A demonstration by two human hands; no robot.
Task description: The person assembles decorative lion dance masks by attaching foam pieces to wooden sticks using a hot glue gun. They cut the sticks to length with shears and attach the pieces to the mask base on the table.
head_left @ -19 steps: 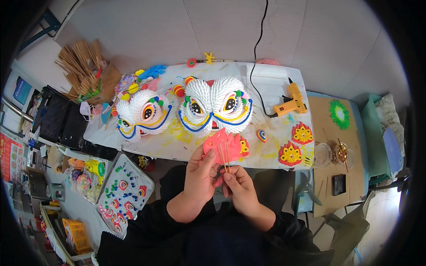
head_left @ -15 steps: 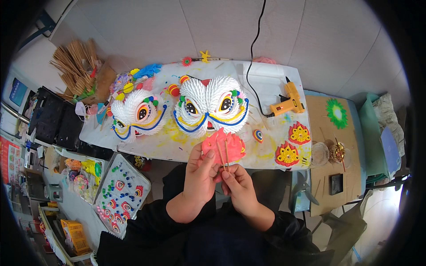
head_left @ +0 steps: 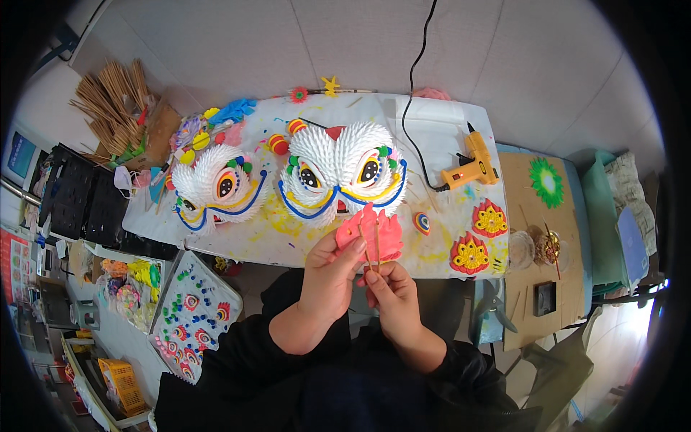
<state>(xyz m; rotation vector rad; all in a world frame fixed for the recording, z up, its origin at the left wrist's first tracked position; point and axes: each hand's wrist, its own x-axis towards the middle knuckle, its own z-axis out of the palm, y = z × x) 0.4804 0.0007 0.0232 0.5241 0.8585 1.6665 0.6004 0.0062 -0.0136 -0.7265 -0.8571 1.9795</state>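
Little shift since earlier frame: both hands and pink piece sit in same spot, near tabletop (head_left: 432, 129) front edge. Pink paper piece (head_left: 374, 232) held up just in front of larger white mask (head_left: 338, 169), 2 thin wooden sticks (head_left: 370, 245) lying across it. Risk: sticks slip or skew if pinch loosens; thin paper could crease. Left hand (head_left: 327, 277) clamped on piece's left edge, fingers curled. Right hand (head_left: 389, 291) pinched shut on stick ends. Smaller white mask (head_left: 216, 183) at left, yellow glue gun (head_left: 471, 165) well apart at right.
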